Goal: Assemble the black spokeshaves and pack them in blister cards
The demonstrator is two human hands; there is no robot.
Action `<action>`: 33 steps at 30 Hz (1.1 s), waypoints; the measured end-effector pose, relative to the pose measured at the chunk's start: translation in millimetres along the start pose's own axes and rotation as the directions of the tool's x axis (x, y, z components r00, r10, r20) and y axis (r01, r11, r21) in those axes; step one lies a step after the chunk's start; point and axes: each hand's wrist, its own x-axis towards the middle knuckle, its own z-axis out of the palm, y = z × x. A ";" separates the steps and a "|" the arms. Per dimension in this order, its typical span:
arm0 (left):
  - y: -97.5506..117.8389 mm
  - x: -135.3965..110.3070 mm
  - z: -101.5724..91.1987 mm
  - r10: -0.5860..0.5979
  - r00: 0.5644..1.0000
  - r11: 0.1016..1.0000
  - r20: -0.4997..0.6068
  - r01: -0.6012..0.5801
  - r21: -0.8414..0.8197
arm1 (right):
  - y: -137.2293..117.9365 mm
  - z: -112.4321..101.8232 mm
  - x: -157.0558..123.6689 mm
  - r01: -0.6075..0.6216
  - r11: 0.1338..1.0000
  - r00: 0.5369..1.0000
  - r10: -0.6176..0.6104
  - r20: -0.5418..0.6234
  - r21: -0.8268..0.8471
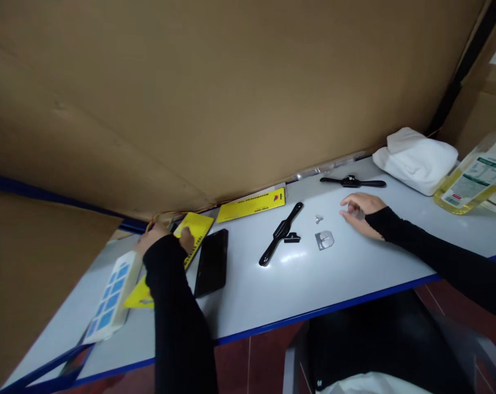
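Note:
My left hand reaches over the yellow card packaging at the left, thumb spread from the fingers; the sleeve hides part of it. A small dark item shows just beyond, too unclear to name. My right hand hovers at the right with fingers loosely curved and apart, nothing visible in them. Left of it lie small silver screws and a flat metal blade. A black spokeshave body rests mid-table, with a small black cap piece beside it. Behind my right hand lies another black spokeshave.
A black phone-like slab lies right of my left forearm; a white power strip is left of it. Another yellow card lies along the cardboard wall. White cloth and a bottle of yellow liquid stand far right.

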 end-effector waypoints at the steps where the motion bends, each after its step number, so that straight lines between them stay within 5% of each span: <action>1: 14.9 -4.4 4.7 0.018 0.999 1.000 -0.034 -0.019 -0.010 | 6.3 -2.9 6.2 -0.004 0.995 0.996 -0.004 -0.085 -0.096; 4: 69.1 -30.0 27.4 0.188 0.981 0.971 -0.041 -0.192 -0.142 | 28.4 -14.0 21.9 -0.131 0.925 0.972 0.049 -0.230 -0.357; 6: 105.5 -52.2 46.4 0.495 0.862 0.810 -0.109 -0.503 -0.302 | 41.8 -20.5 26.9 -0.227 0.857 0.961 0.119 -0.250 -0.464; 8: 132.6 -71.4 64.2 0.601 0.793 0.731 -0.099 -0.595 -0.333 | 51.1 -24.3 27.9 -0.274 0.813 0.959 0.192 -0.206 -0.513; 12: 147.6 -87.0 85.3 0.592 0.803 0.723 -0.076 -0.570 -0.391 | 56.2 -21.8 27.9 -0.282 0.814 0.959 0.260 -0.115 -0.508; 17: 159.7 -66.1 90.1 0.534 0.826 0.730 -0.183 -0.559 -0.394 | 53.2 -7.5 34.4 -0.265 0.835 0.962 0.266 -0.067 -0.483; 23: 260.7 -33.9 104.6 0.636 0.748 0.664 -0.189 -0.656 -0.359 | 46.8 -14.8 31.9 -0.203 0.838 0.967 0.254 0.034 -0.507; 26: 300.8 -25.8 109.6 0.625 0.760 0.673 -0.181 -0.641 -0.369 | 40.0 -25.0 27.7 -0.144 0.838 0.963 0.241 0.120 -0.526; 33: 306.7 -27.1 116.2 0.569 0.803 0.678 -0.178 -0.580 -0.451 | 26.3 -47.2 23.4 -0.092 0.891 0.891 0.273 0.362 -0.445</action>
